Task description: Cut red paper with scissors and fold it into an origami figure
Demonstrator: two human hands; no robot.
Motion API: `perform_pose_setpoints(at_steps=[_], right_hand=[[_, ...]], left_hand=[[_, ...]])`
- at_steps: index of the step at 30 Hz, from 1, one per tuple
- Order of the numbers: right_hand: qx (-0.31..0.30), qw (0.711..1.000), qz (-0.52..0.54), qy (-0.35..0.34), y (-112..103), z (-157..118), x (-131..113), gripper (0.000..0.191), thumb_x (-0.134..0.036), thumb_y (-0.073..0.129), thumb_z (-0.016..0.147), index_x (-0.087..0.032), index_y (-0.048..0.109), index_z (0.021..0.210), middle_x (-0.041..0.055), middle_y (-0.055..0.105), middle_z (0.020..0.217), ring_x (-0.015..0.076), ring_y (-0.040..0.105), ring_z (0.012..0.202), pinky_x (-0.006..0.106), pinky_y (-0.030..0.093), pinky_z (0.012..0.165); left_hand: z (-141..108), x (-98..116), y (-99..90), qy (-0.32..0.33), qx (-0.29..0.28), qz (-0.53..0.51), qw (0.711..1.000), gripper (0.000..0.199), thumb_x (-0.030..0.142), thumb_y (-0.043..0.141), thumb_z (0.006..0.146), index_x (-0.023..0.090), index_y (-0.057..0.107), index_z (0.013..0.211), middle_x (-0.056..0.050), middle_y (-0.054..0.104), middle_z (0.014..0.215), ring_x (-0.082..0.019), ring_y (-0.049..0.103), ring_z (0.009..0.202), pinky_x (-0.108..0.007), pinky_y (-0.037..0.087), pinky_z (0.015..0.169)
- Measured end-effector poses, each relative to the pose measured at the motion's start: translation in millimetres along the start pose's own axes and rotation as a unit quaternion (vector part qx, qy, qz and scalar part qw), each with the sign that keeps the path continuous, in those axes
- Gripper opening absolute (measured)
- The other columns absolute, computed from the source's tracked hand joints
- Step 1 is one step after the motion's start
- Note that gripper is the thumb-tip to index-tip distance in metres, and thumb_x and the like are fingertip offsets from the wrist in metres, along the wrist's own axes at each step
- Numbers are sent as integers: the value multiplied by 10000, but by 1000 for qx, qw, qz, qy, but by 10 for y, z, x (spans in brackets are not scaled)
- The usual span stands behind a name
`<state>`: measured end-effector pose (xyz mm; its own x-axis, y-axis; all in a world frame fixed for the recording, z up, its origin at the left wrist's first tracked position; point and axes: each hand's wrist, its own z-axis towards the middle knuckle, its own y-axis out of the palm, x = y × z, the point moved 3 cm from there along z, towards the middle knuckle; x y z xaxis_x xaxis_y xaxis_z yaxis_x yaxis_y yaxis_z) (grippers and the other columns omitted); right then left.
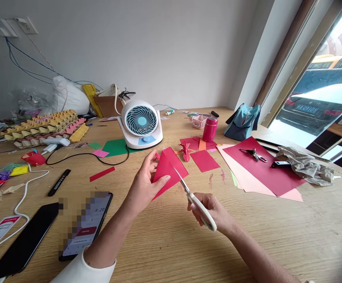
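My left hand (147, 177) pinches a sheet of red paper (168, 169) between thumb and fingers, holding it up off the table. White-handled scissors (200, 210) sit in my right hand (213, 210), fingers wrapped round the handles. Their blades meet the lower right part of the red paper; how far they are parted is hard to make out. Just beyond the paper stands a folded red paper figure (185, 151). To its right a red paper square (205, 161) lies flat on the table.
A white fan (143, 122) stands behind my hands. On the right lie large red sheets (265, 173) with keys (255, 155), beside crumpled brown paper (304, 167). A pink canister (210, 129) is at the back. Left are a marker (59, 182), a red strip (102, 174) and a phone (85, 228).
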<state>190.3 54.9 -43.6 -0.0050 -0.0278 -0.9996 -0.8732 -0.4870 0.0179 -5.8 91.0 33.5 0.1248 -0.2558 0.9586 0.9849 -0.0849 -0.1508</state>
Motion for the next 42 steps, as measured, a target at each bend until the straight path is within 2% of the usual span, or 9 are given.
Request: perform_pose_setpoints(at_steps=[2, 5, 8, 11, 14, 20, 27, 33, 42], right_hand=[[-1, 1000, 3, -1, -3, 0, 17, 444, -584, 623, 810, -157, 535, 725, -53, 479, 499, 61, 405, 402, 197, 361, 408], [-5, 1000, 8, -6, -3, -1, 43, 432, -572, 624, 817, -156, 537, 738, -51, 490, 500, 60, 406, 399, 197, 350, 407], [-6, 1000, 5, -4, 4, -4, 48, 424, -562, 624, 822, -153, 543, 748, -46, 501, 503, 64, 417, 403, 198, 344, 410], [-2, 1000, -2, 2, 16, -11, 29, 435, -574, 626, 814, -149, 551, 758, -44, 503, 507, 67, 426, 412, 200, 349, 420], [0, 1000, -6, 9, 27, -17, 8, 451, -591, 623, 807, -146, 559, 763, -42, 505, 514, 69, 432, 423, 200, 349, 425], [7, 1000, -13, 17, 31, -12, -2, 476, -617, 620, 792, -144, 566, 776, -37, 514, 524, 77, 448, 436, 207, 356, 435], [15, 1000, -12, 21, 30, -18, -30, 463, -615, 623, 789, -155, 574, 790, -35, 510, 548, 86, 457, 464, 221, 373, 462], [19, 999, -10, 28, 29, -17, -14, 478, -626, 618, 785, -149, 583, 793, -33, 510, 546, 87, 452, 465, 220, 374, 462], [23, 999, -17, 16, 33, -8, 45, 468, -614, 591, 812, -148, 579, 773, -36, 500, 507, 82, 433, 416, 219, 361, 432]], left_hand=[[6, -30, -3, -29, 17, -29, 999, 713, 325, 720, 761, 186, 385, 1375, -127, 659, 1152, -218, 675, 931, -324, 540, 793], [10, -83, -15, -65, 21, -44, 997, 410, 419, 706, 766, 158, 573, 1052, -64, 681, 907, -175, 645, 759, -273, 517, 675], [12, -121, -35, -76, 34, -29, 996, 339, 486, 663, 785, 165, 555, 764, 12, 571, 673, -109, 511, 592, -212, 417, 548], [14, -127, -38, -67, 47, -36, 996, 402, 494, 648, 792, 175, 456, 641, 50, 418, 593, -78, 369, 549, -193, 326, 504], [19, -122, -33, -64, 51, -43, 996, 447, 490, 652, 787, 181, 387, 601, 59, 330, 583, -73, 293, 543, -196, 276, 491], [16, -122, -8, -81, 31, -43, 995, 469, 495, 645, 785, 184, 356, 585, 57, 310, 575, -75, 275, 537, -204, 246, 490], [-1, -137, 18, -70, 5, -3, 998, 478, 496, 610, 810, 192, 321, 581, 59, 250, 587, -80, 220, 535, -220, 197, 487], [18, -160, -15, -57, -17, 20, 998, 452, 467, 573, 851, 194, 319, 595, 52, 245, 601, -87, 218, 549, -229, 193, 496], [11, -127, -12, -66, -10, 20, 998, 469, 488, 587, 825, 194, 309, 589, 56, 244, 599, -82, 219, 541, -219, 200, 489]])
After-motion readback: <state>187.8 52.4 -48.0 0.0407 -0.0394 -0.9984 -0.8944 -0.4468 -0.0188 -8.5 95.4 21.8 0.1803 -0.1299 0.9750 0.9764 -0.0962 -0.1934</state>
